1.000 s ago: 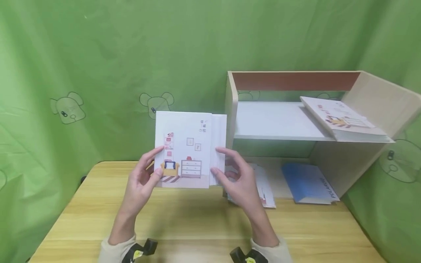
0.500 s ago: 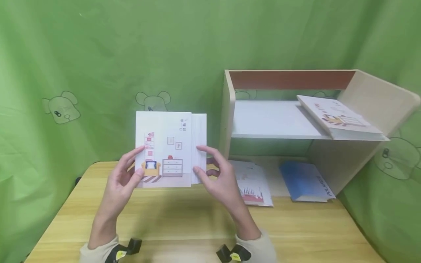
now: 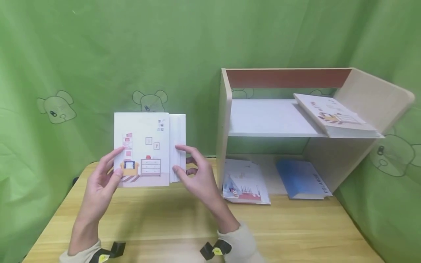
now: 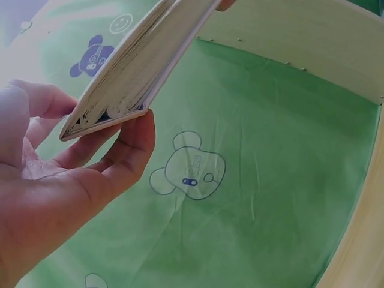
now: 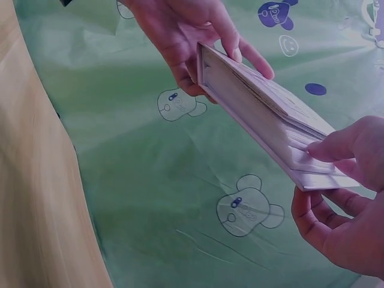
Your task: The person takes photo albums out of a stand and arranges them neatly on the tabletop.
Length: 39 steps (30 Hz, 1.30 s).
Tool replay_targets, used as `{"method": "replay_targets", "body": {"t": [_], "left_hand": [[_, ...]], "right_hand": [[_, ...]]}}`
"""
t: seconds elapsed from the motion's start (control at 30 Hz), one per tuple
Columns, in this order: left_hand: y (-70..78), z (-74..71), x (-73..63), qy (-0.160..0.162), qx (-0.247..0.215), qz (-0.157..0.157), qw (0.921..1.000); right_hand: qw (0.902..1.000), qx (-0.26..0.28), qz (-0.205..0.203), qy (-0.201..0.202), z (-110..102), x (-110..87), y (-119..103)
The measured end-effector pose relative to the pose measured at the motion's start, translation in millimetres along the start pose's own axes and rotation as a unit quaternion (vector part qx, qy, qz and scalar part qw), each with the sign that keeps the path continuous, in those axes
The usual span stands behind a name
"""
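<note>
Both hands hold up a white book point(image 3: 144, 149) above the table, its cover printed with a yellow armchair, a dresser and small pictures. My left hand point(image 3: 100, 180) pinches its left edge, thumb and forefinger on the cover. At the right edge my right hand point(image 3: 198, 175) pinches the strip of pale layers point(image 3: 177, 135) that juts out past the cover, its other fingers behind. The left wrist view shows the book point(image 4: 141, 72) from its page edge, with fingers beneath the spine side. In the right wrist view the pages point(image 5: 264, 114) spread slightly near the right thumb.
A two-level wooden shelf unit point(image 3: 224, 120) stands on the table point(image 3: 158, 230) at the right. A similar white book point(image 3: 338, 115) leans over its upper shelf; a white book point(image 3: 246, 182) and a blue book point(image 3: 302, 179) lie below. A green curtain point(image 3: 184, 44) hangs behind.
The held book and both hands have shifted left across the head view, uncovering more of the white book on the lower shelf. The shelf unit has drifted slightly left in view.
</note>
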<state>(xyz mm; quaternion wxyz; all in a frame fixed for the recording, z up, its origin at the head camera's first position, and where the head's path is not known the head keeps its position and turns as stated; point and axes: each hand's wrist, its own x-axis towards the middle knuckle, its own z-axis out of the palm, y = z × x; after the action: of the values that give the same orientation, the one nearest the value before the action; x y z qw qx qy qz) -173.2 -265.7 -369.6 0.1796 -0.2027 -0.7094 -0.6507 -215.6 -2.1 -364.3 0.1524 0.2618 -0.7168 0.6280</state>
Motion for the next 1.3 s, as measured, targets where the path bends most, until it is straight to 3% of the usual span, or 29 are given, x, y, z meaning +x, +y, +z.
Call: {"method": "replay_targets", "body": {"t": [0.43,0.77,1.07,1.3], "left_hand": [[2.4,-15.7,-1.9,0.051,0.011,-0.017,0.9985],[-7.8,-27.2,0.6,0.093,0.035,-0.03,0.9946],[-9.7,-40.1,-2.4,0.115,0.029,-0.042,0.992],[-12.7,-45.1,-2.8,0.119,0.025,-0.049,0.9914]], "right_hand": [[0.9999,0.0,0.008,-0.01,26.0,12.3,3.2],[0.9998,0.005,0.014,-0.015,46.1,19.3,13.4],[0.9996,-0.004,0.005,-0.027,61.0,25.9,14.9],[0.9993,0.002,0.024,-0.029,68.4,27.6,17.3]]}}
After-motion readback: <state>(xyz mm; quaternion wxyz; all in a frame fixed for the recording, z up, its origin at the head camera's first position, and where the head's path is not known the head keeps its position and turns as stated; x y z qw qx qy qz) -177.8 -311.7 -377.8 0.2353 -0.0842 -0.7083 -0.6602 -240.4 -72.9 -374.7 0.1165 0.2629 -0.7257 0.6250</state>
